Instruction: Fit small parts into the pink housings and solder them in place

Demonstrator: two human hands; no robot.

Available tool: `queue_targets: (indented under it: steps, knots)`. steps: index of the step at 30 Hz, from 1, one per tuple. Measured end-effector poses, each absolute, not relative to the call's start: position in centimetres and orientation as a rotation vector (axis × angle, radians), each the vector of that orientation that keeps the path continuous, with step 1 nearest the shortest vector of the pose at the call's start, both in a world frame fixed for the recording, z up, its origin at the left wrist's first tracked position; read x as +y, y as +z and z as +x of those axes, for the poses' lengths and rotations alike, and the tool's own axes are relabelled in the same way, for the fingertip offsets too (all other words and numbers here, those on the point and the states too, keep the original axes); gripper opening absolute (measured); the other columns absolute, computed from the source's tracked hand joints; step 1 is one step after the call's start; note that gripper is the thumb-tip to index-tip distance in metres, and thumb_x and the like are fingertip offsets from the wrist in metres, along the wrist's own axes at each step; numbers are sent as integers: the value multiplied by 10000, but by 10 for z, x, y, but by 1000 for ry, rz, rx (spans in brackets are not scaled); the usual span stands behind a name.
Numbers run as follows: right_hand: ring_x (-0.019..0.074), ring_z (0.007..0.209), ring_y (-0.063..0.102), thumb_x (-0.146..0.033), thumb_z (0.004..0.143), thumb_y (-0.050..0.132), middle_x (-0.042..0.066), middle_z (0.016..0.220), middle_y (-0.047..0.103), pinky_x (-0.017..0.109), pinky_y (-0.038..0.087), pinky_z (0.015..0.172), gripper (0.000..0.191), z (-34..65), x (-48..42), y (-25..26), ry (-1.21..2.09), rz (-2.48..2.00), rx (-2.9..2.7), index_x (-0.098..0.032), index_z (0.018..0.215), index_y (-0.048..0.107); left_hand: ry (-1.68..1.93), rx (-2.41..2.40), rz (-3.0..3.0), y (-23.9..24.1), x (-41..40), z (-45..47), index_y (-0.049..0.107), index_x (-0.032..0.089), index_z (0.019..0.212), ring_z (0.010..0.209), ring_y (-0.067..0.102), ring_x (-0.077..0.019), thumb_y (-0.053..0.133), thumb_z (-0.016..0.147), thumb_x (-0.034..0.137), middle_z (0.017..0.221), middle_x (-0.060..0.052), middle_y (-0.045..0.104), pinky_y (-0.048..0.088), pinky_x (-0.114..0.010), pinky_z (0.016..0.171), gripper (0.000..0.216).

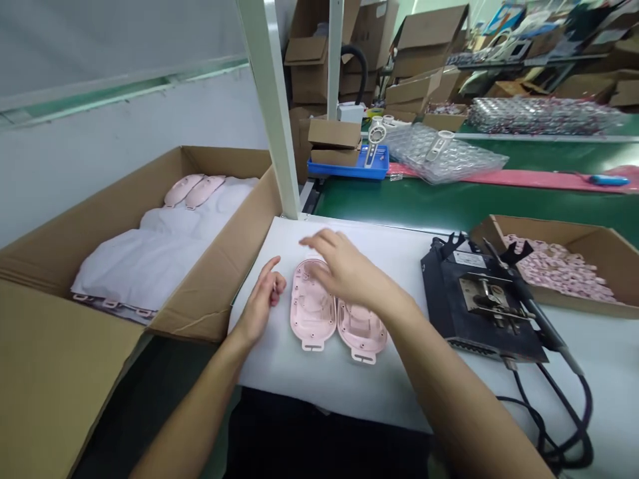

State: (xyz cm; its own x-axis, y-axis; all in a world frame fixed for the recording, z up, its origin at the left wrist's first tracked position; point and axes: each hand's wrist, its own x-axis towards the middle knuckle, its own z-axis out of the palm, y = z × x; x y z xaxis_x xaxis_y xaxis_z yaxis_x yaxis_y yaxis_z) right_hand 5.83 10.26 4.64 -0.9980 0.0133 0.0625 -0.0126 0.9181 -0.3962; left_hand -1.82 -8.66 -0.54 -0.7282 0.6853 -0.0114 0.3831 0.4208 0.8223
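Observation:
Two pink plastic shells lie side by side on the white work surface, hollow side up, each with a slotted tab at its near end. My right hand (344, 266) hovers over the far part of the left shell (313, 309), fingers apart, and hides part of both shells. Nothing shows in that hand. The right shell (363, 329) lies partly under my right wrist. Just left of the shells is my left hand (260, 299), its index finger stretched out and the other fingers partly curled. I see nothing held in it, and it looks apart from the shells.
A cardboard box (219, 286) with white wrapping and pink shells (202, 191) stands at left. To the right sit a black soldering station (479, 299) with cables and a box of small pink parts (564, 266). A white post (272, 106) rises behind the work surface.

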Motion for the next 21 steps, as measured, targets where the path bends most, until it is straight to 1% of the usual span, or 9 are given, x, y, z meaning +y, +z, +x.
queue_targets:
  steps: [2,5,7,8,10,13,15,18,21]
  knots:
    - [252,1151,536,-364,1029,524,66,1293,608,412,470,948,320,99,86,41,596,183,-2813,-244,1321,569,1532,1881,727,7,-85,11,255,187,1601,937,634,-214,-63,989,645,1157,-127,633,519,-366,823,829]
    - [247,1022,562,-181,987,583,60,1179,682,412,472,873,249,149,72,30,422,227,-2595,-189,1232,628,1693,1172,561,26,-78,47,358,259,1570,1178,611,-252,105,977,745,1361,-117,596,476,-424,1023,807]
    - [247,1040,588,-75,941,606,63,1159,703,410,474,893,312,178,81,28,390,205,-2496,-189,1230,634,1619,1082,684,31,-73,54,325,324,1583,1258,581,-252,165,994,733,1415,-89,582,439,-451,1091,735]
    - [244,1038,608,-61,921,628,60,1133,709,407,477,895,344,193,93,29,372,170,-2459,-212,1230,638,1571,1149,797,31,-70,51,333,349,1576,1267,578,-250,240,1005,713,1418,-78,586,437,-456,1098,684]
    - [235,964,652,-91,905,669,51,1058,718,399,491,863,397,222,131,35,224,-22,-2389,-280,1253,639,1489,1494,1074,24,-64,33,498,351,1473,1240,592,-250,449,1006,614,1357,-68,631,457,-448,1076,538]
    - [275,914,689,-278,915,707,69,1025,734,411,503,807,358,261,211,42,-105,-568,-2216,-346,1263,656,1408,2218,1412,3,-60,-12,731,254,1078,1115,629,-246,601,970,395,1131,-61,709,476,-427,1015,220]
    - [320,905,693,-459,942,636,106,980,737,443,490,785,275,280,266,44,-38,-888,-2225,-313,1168,697,1291,2495,1537,-13,-58,-40,734,234,1003,1029,635,-242,609,956,346,1051,-51,710,481,-423,973,174]
    - [313,783,682,-591,888,621,113,848,736,448,496,739,368,291,327,46,112,-1139,-2329,-248,959,735,1214,2604,1712,-36,-54,-66,739,238,966,1010,618,-242,631,942,349,1064,-44,686,475,-407,947,156]
    - [270,840,690,-591,914,567,111,982,749,421,530,768,431,275,330,50,114,-1156,-2236,-210,1048,718,1266,2528,1900,-48,-53,-73,745,250,946,926,591,-223,651,935,320,1007,-38,664,468,-383,867,119]
